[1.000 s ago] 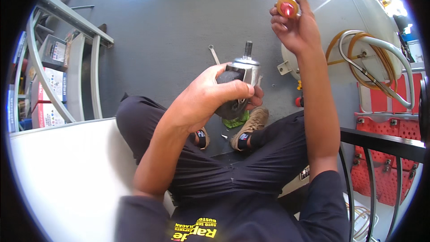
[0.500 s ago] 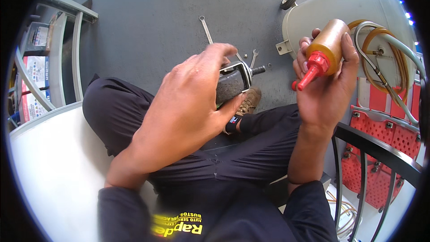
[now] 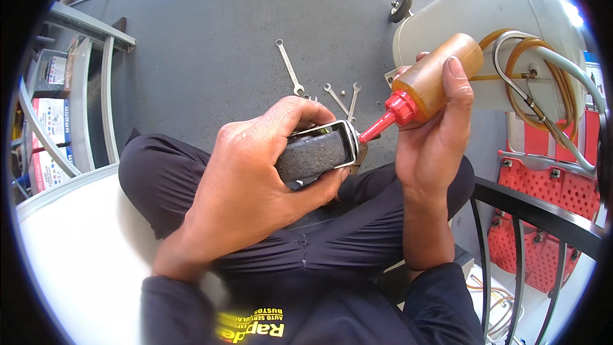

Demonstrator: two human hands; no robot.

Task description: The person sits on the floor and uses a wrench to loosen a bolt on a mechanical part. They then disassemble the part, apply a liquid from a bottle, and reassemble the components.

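Note:
My left hand (image 3: 255, 160) grips a caster wheel (image 3: 313, 153), a dark worn wheel in a metal fork, above my crossed legs. Its threaded stem points right and is mostly hidden now. In my right hand (image 3: 434, 124) is an amber squeeze bottle (image 3: 447, 76) with a red cap and nozzle, tilted down to the left. The tip of the red nozzle (image 3: 377, 128) reaches the fork's stem end; whether it touches cannot be made out.
Several wrenches, among them a combination wrench (image 3: 288, 67), lie on the grey floor (image 3: 211, 32) with small nuts. At right stand a pale wheeled tank (image 3: 472, 19) with coiled hoses (image 3: 568, 89), a black railing (image 3: 543, 211) and red perforated panels (image 3: 520, 249). Metal shelving (image 3: 83, 83) is at left.
My right hand has brought the bottle left and down, its nozzle now at the caster's stem end. My left hand has shifted the caster slightly left and down.

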